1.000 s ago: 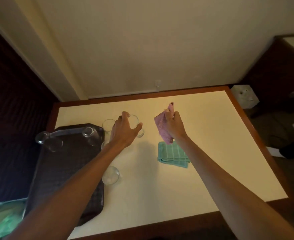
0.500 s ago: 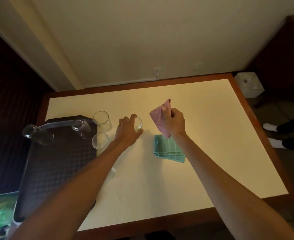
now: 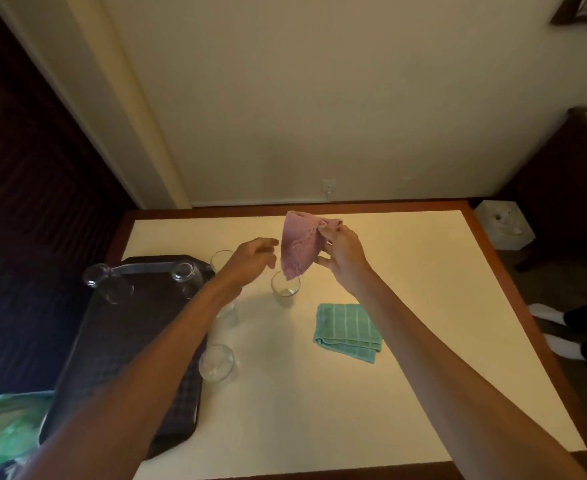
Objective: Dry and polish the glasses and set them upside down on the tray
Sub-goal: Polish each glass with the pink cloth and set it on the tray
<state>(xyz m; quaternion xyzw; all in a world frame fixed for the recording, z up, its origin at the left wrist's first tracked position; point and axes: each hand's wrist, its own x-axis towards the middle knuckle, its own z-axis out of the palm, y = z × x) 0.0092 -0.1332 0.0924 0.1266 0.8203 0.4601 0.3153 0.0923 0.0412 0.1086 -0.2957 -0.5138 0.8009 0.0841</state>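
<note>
My right hand [image 3: 340,251] pinches the pink cloth [image 3: 299,247] by its top edge between thumb and fingertips, holding it up above the table [image 3: 423,306]. The cloth's lowest corner hangs just over an upright glass [image 3: 285,285] standing on the table. My left hand [image 3: 250,261] is beside the cloth, blurred, with its fingers loose and spread, holding nothing. A second glass [image 3: 221,259] stands behind that hand, and a third [image 3: 217,362] sits nearer me, just beside the right edge of the dark tray [image 3: 119,341]. Two more glasses [image 3: 107,282] [image 3: 186,275] sit at the tray's far end; I cannot tell which way up. A folded green cloth [image 3: 349,330] lies flat on the table under my right forearm.
</note>
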